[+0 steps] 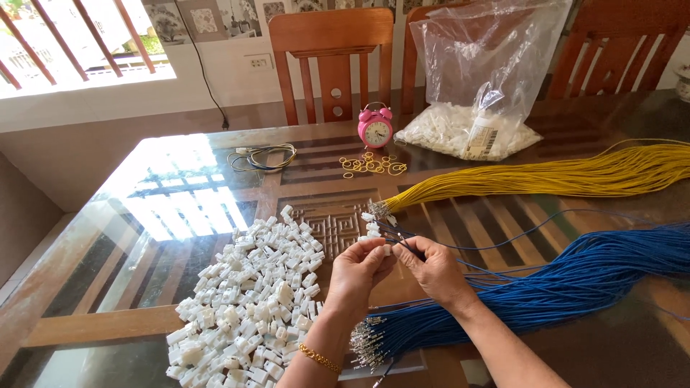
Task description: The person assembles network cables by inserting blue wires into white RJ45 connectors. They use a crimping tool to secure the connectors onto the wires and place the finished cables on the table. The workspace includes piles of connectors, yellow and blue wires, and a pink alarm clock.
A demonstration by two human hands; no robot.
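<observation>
Glass-topped table (180, 179) carries everything. Clear plastic bag (481, 79) of white connectors stands at the far edge beside a pink alarm clock (375, 128). Yellow wire bundle (546, 178) and blue wire bundle (546, 291) stretch in from the right. Heap of white plastic connectors (248, 294) lies left of the hands. Left hand (357, 273) pinches one small white connector (386, 249); right hand (436, 269) grips a thin blue wire (503, 241) at that connector.

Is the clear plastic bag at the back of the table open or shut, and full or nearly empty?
Open, mostly empty. The plastic bag stands with its top loose and unsealed; white connectors fill only its bottom.
</observation>
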